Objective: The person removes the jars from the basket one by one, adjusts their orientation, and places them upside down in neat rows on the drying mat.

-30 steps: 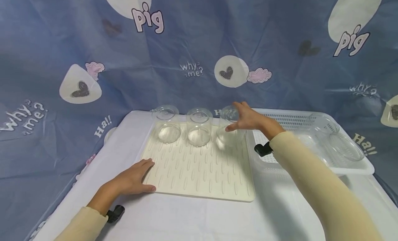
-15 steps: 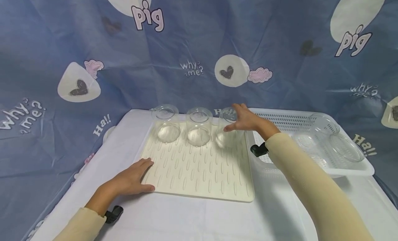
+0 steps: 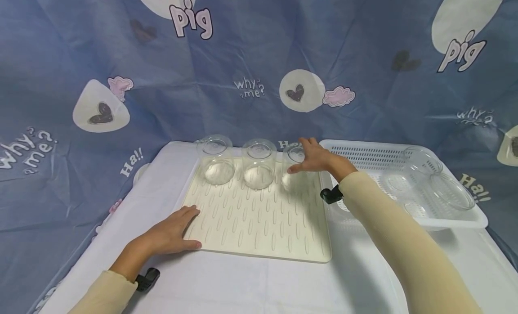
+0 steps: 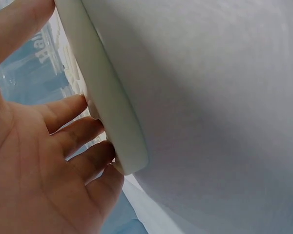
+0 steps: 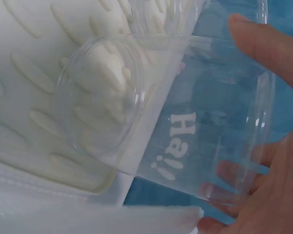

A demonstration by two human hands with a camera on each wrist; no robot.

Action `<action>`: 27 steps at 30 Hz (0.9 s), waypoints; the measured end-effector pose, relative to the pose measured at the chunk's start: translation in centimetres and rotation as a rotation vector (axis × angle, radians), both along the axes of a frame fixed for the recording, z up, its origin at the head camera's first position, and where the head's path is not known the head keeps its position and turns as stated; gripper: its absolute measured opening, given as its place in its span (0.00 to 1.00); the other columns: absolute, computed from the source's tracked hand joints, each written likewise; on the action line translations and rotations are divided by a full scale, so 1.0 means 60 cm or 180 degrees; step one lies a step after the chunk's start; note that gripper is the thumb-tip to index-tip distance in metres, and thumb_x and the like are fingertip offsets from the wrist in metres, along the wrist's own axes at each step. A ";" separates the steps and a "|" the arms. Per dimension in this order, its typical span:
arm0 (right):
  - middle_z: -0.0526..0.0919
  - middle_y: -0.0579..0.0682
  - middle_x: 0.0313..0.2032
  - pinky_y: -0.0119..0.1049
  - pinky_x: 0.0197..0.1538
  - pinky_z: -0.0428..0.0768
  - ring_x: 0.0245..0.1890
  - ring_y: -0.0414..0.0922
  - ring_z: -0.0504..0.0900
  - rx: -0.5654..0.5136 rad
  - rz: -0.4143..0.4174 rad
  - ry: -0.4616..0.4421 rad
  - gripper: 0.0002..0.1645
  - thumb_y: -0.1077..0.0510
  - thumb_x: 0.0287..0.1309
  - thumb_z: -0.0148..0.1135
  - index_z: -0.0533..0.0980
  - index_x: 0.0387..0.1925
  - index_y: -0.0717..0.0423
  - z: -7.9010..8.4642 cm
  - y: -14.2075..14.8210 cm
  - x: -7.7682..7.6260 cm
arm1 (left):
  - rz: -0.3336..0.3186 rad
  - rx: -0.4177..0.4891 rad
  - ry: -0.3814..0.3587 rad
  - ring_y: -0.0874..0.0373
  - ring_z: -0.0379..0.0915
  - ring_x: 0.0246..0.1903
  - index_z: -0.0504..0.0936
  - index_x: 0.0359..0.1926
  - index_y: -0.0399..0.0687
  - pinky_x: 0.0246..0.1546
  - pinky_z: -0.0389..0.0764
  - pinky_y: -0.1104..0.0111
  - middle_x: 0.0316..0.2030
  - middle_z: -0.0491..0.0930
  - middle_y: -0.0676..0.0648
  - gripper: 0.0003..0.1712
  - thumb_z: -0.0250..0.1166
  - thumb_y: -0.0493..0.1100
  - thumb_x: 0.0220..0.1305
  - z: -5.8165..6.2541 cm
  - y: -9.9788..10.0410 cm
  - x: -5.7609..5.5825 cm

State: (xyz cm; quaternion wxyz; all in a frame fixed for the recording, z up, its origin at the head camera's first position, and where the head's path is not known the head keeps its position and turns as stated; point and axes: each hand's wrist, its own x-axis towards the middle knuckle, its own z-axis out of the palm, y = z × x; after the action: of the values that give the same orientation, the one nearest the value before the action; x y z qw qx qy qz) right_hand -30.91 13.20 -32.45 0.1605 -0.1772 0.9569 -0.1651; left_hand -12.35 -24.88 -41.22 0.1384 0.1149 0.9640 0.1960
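Observation:
My right hand (image 3: 314, 157) holds a clear glass (image 3: 289, 172) near its top, thumb on one side and fingers on the other, as the right wrist view shows. The glass stands upside down at the back right of a cream drying mat (image 3: 259, 224). In line to its left are two more upturned clear glasses, the middle glass (image 3: 259, 168) and the left glass (image 3: 216, 163). At the mat's front left corner lies my left hand (image 3: 171, 232), thumb and fingers spread. In the left wrist view its fingertips touch the mat's edge (image 4: 110, 107).
Right of the mat stands a white perforated basket (image 3: 465, 224), its left side close to the mat. Clear glasses (image 3: 421, 161) lie inside its right part. A white cloth (image 3: 226, 282) covers the table, and a blue printed curtain (image 3: 243, 48) hangs behind.
My right hand has shifted slightly left with the glass, closer to the middle one. The left hand stays in place at the mat.

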 end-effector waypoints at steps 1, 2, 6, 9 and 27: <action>0.43 0.68 0.76 0.65 0.73 0.60 0.76 0.66 0.50 0.0009 0.0009 0.0002 0.67 0.37 0.53 0.69 0.40 0.78 0.59 0.001 0.001 0.000 | 0.0009 0.0000 -0.0008 0.28 0.50 0.73 0.61 0.72 0.35 0.69 0.61 0.37 0.73 0.57 0.30 0.56 0.74 0.61 0.50 0.000 0.001 0.000; 0.43 0.68 0.76 0.65 0.73 0.60 0.76 0.66 0.50 0.0017 0.0015 0.0005 0.67 0.38 0.54 0.69 0.40 0.78 0.60 0.001 0.002 0.001 | 0.0010 -0.0004 -0.0006 0.28 0.50 0.73 0.61 0.72 0.35 0.69 0.61 0.37 0.73 0.57 0.30 0.56 0.74 0.61 0.50 0.000 0.001 0.000; 0.44 0.69 0.75 0.63 0.74 0.61 0.76 0.66 0.51 0.0065 0.0034 -0.0001 0.65 0.39 0.55 0.69 0.40 0.78 0.62 0.006 0.005 0.001 | 0.0011 -0.0005 0.0021 0.28 0.50 0.73 0.62 0.71 0.34 0.69 0.61 0.37 0.73 0.58 0.30 0.56 0.74 0.60 0.50 0.000 0.001 0.000; 0.44 0.70 0.75 0.63 0.74 0.61 0.76 0.66 0.50 0.0094 0.0034 -0.0021 0.66 0.40 0.55 0.69 0.40 0.78 0.62 0.008 0.005 0.001 | 0.0017 -0.0003 0.0026 0.28 0.50 0.73 0.62 0.71 0.34 0.69 0.61 0.37 0.73 0.58 0.30 0.56 0.75 0.60 0.50 -0.001 0.002 -0.001; 0.40 0.67 0.77 0.65 0.74 0.58 0.78 0.65 0.45 0.0044 0.0087 -0.0035 0.71 0.38 0.51 0.72 0.37 0.79 0.57 0.020 0.012 0.006 | -0.0030 -0.0031 0.0012 0.28 0.51 0.72 0.62 0.71 0.34 0.69 0.62 0.37 0.72 0.58 0.29 0.56 0.74 0.60 0.50 -0.001 0.003 -0.003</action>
State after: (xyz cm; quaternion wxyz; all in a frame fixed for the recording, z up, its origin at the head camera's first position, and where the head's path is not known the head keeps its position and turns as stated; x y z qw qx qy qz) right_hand -30.55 13.93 -31.26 0.1691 -0.1882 0.9546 -0.1572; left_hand -12.55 -24.73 -41.28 0.1381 0.1192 0.9646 0.1904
